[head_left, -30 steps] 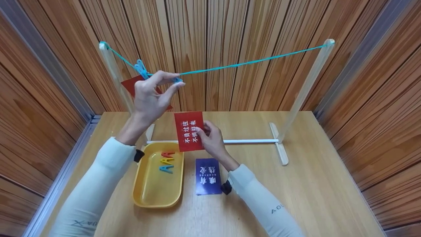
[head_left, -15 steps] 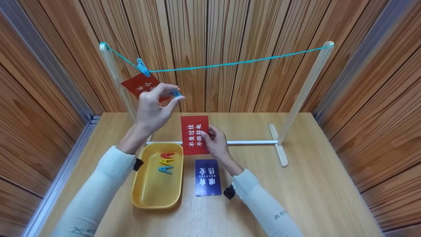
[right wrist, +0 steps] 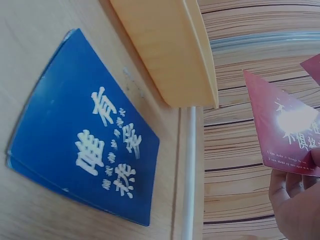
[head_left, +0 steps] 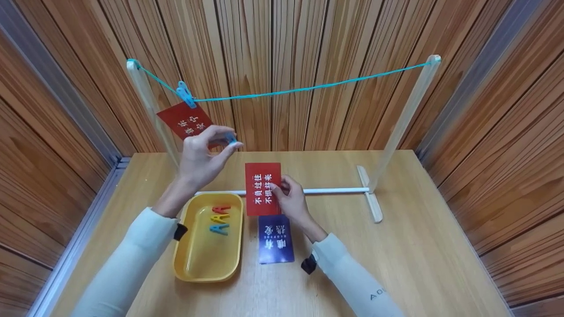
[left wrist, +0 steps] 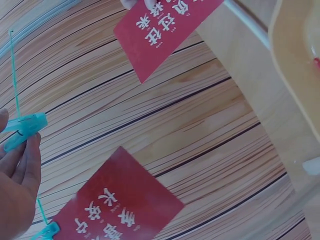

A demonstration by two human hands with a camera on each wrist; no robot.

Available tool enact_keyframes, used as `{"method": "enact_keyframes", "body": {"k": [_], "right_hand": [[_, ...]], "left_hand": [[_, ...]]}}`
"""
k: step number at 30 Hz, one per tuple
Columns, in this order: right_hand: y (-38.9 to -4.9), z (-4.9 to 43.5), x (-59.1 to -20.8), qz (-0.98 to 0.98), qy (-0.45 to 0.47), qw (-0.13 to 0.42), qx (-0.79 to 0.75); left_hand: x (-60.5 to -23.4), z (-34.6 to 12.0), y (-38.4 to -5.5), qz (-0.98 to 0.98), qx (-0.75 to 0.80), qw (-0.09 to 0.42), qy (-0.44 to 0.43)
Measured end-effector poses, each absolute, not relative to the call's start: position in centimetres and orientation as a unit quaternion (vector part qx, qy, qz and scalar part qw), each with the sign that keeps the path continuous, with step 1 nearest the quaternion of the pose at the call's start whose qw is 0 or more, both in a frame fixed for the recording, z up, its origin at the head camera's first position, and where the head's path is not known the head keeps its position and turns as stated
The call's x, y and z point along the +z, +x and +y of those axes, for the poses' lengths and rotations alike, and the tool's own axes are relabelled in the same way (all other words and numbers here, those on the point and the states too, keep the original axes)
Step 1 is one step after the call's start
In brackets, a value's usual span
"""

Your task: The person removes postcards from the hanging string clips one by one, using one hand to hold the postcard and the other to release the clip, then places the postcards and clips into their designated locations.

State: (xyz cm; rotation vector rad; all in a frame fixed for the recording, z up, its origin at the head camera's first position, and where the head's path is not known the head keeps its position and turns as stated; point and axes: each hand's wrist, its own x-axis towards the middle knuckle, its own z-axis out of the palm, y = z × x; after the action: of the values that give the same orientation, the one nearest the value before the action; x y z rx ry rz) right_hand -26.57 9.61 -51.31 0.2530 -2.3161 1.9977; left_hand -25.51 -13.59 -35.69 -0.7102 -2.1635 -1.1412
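Between thumb and fingers my left hand (head_left: pixel 200 154) pinches a blue clothespin (left wrist: pixel 26 131), below the line and in front of a hanging red card (head_left: pixel 185 119). That card hangs tilted from the teal string (head_left: pixel 273 93) by another blue clothespin (head_left: pixel 186 94); my left hand hides its lower part. My right hand (head_left: pixel 291 199) holds a second red card (head_left: pixel 260 189) with white characters by its right edge, thumb on the front. Just below it, a small stack of blue cards (right wrist: pixel 90 135) lies on the table. The right wrist view shows glare on the held card.
A yellow tray (head_left: pixel 178 259) at left holds a red clothespin (head_left: pixel 221 210), a yellow clothespin (head_left: pixel 220 218) and a blue clothespin (head_left: pixel 219 229). Wooden posts carry the string, the right post (head_left: pixel 403 119) on a foot (head_left: pixel 370 193). A white rod (head_left: pixel 337 190) runs low between them.
My left hand has come down from the string with its blue clothespin, uncovering more of the hanging card. My right hand has lowered the red card and shifted it slightly right.
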Motion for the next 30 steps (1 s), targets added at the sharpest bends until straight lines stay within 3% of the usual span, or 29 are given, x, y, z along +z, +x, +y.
{"method": "enact_keyframes", "body": {"k": [11,17,30], "right_hand": [[-25.5,9.3,-52.9,-0.757,0.063,0.042,0.649],[-25.1,9.6,-53.5,-0.768,0.048,0.006,0.638],[-23.9,10.5,-54.9,-0.755,0.032,-0.029,0.655]], "left_hand": [[-38.3,-14.4,-24.9,-0.853,-0.437,0.191,-0.212],[-40.0,-15.0,-24.7,-0.868,-0.434,0.127,-0.206],[-43.3,-16.3,-24.1,-0.912,-0.35,-0.051,-0.209]]}}
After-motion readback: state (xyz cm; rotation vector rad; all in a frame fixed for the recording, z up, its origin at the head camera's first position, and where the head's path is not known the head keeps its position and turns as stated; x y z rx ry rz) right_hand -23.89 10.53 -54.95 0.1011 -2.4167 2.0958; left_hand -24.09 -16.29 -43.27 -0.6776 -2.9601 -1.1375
